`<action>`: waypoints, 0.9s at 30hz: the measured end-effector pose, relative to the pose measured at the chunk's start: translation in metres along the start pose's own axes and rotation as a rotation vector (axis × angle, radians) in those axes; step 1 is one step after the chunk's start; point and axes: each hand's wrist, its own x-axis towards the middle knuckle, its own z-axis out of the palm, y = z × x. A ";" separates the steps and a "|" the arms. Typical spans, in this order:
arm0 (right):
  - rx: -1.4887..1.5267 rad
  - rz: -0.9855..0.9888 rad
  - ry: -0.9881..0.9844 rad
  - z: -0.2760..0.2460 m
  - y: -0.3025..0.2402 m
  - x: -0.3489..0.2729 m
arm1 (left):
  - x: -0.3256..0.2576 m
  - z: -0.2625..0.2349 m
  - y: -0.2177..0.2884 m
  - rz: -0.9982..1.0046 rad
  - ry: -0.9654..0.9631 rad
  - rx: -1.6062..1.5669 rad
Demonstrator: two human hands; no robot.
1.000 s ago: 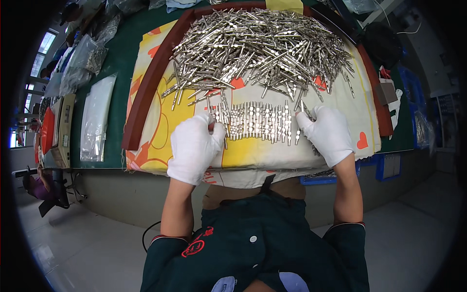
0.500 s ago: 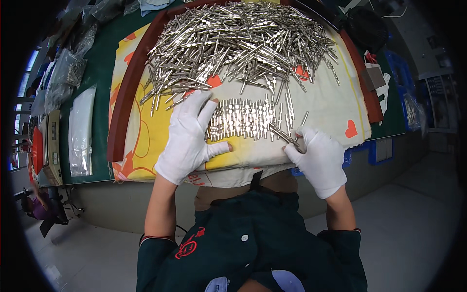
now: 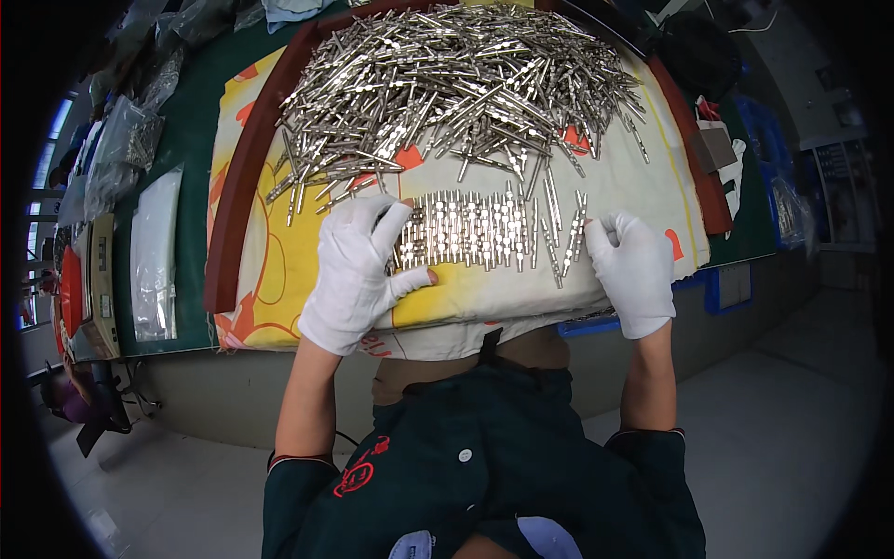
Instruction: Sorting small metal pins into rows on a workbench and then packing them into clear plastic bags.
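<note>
The green table (image 3: 194, 130) is the biggest thing by me. On it lies a thick cloth (image 3: 643, 196) with yellow parts and red hearts. A red-brown wooden rail (image 3: 246, 177) runs up the cloth's left side. At the far end is a big, messy pile (image 3: 456, 93) of shiny metal sticks, pointing every which way.

Nearer to me is a neat row (image 3: 466, 228) of the same sticks, lying side by side on the cloth. My left hand (image 3: 345, 270), gloved in white, is at the row's left end. Its finger and thumb are spread wide, the finger up by the far ends and the thumb below the near ends. I don't see it pinching anything. I think it does best as a soft wall, so the row can't slide apart.

My right hand (image 3: 635, 275), gloved in white too, is to the right of the row. Its fingers are bent and close together. They are just beside some loose sticks (image 3: 570, 247), but I can't tell if they touch or hold one.

Those loose sticks lean, with a gap before the row. I'd turn them straight first, then push lightly and flat. A hard shove could make sticks hop up and cross.
</note>
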 end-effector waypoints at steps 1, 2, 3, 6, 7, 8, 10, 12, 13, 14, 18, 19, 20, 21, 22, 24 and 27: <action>0.000 0.001 0.000 -0.001 -0.003 0.004 | -0.001 -0.001 0.000 -0.007 -0.003 -0.004; 0.053 -0.034 0.043 -0.002 -0.005 0.010 | -0.002 -0.001 0.000 -0.013 -0.007 -0.007; 0.107 -0.069 0.086 -0.001 -0.007 0.016 | -0.003 -0.002 0.000 -0.013 -0.007 -0.007; 0.069 -0.197 0.010 0.006 -0.014 0.038 | -0.001 -0.002 0.001 -0.020 -0.004 -0.012; 0.007 -0.239 -0.007 0.009 -0.018 0.041 | -0.001 -0.002 0.001 -0.027 -0.007 -0.010; 0.007 -0.237 -0.006 0.012 -0.020 0.043 | -0.001 -0.002 0.002 -0.035 -0.011 -0.009; -0.178 -0.291 0.030 0.018 -0.021 0.045 | -0.001 -0.001 0.001 -0.033 -0.010 -0.021; -0.192 -0.296 -0.013 0.017 -0.021 0.042 | 0.000 0.000 0.000 -0.034 -0.009 -0.032; -0.208 -0.298 -0.054 0.015 -0.021 0.039 | 0.000 -0.001 0.000 -0.025 -0.007 -0.036; -0.208 -0.298 -0.056 0.014 -0.020 0.036 | 0.000 0.000 -0.001 -0.014 -0.004 -0.042; 0.078 -0.181 -0.197 -0.003 -0.016 0.019 | -0.005 0.001 -0.003 -0.037 -0.025 -0.013; 0.074 -0.229 -0.179 -0.009 -0.011 0.014 | -0.007 0.002 -0.004 -0.040 -0.020 0.016; 0.070 -0.278 -0.161 -0.015 -0.006 0.008 | -0.007 0.001 -0.003 -0.042 -0.015 0.044; -0.012 -0.390 -0.104 -0.016 -0.001 0.001 | -0.004 -0.001 0.000 -0.042 -0.015 0.044; -0.020 -0.377 -0.096 -0.013 0.002 -0.005 | 0.002 -0.001 0.006 -0.032 -0.013 0.057; -0.240 -0.381 -0.089 -0.008 -0.001 -0.015 | 0.013 -0.003 0.023 -0.023 -0.037 0.068; -0.129 -0.389 -0.146 -0.009 0.003 -0.007 | 0.032 0.010 0.054 0.019 -0.081 -0.054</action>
